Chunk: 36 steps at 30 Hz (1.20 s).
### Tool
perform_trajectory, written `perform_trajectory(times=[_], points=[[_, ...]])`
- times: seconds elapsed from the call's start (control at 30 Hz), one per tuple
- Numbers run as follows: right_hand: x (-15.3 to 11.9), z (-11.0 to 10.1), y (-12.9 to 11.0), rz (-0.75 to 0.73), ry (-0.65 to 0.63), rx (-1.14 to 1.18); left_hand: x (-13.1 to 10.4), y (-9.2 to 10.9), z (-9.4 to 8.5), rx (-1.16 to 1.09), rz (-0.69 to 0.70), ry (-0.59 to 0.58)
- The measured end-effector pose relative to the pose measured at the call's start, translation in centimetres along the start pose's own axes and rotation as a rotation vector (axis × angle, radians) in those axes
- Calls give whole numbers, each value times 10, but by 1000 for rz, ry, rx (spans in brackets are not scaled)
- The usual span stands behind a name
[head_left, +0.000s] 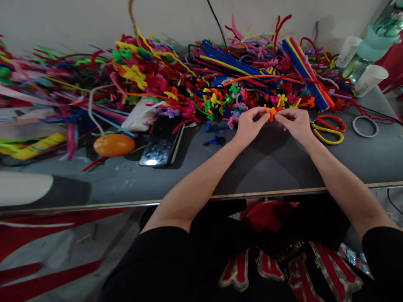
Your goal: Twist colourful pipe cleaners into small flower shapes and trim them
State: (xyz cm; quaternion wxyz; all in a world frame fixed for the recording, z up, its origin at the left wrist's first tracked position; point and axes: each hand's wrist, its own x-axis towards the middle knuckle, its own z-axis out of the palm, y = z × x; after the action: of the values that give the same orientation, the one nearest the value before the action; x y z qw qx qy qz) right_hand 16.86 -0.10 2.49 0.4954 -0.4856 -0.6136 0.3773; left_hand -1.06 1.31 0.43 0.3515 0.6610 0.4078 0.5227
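Black shirt (151,268) nearest, then table edge (267,193), grey tabletop strip (267,170), both hands (248,127) pinching an orange piece (271,115).

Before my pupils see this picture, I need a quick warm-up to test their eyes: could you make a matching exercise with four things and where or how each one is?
Things:
1. orange fuzzy piece
2. scissors
3. phone
4. cups

Place, colour or state:
A. partly red, partly yellow
B. white, toward the right end of the table
C. pinched between the left hand and right hand
D. lying flat, bright patch on its screen

Pairs: 1-C, 2-A, 3-D, 4-B
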Motion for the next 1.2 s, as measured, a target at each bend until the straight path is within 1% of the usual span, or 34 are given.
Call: perform_trajectory(times=[0.1, 0.17, 0.23, 0.43, 0.7, 0.9, 1.03, 1.2], points=[[0, -1, 0, 2, 3, -16, -1, 2, -1, 14, 20, -43], [-1, -1, 0, 2, 5, -35, -1, 3, -1, 5, 11, -48], [-1, 0, -1, -9, -3, -33, -1, 3, -1, -28, -6, -34], [0, 2, -4, -26, -120, 84, 0, 1, 1, -180, -124, 20], [-1, 4, -2, -33, -98, 90, -2, 4, 2, -242, -199, 52], [-1, 4, -3, 11, -160, 223, -1, 12, 2, -329, -263, 10], [-1, 3, -3, 23, -200, 241, -1, 15, 2, -375, -295, -26], [-1, 3, -3, 18, -163, 240, -2, 15, 1, -368, -240, -46]])
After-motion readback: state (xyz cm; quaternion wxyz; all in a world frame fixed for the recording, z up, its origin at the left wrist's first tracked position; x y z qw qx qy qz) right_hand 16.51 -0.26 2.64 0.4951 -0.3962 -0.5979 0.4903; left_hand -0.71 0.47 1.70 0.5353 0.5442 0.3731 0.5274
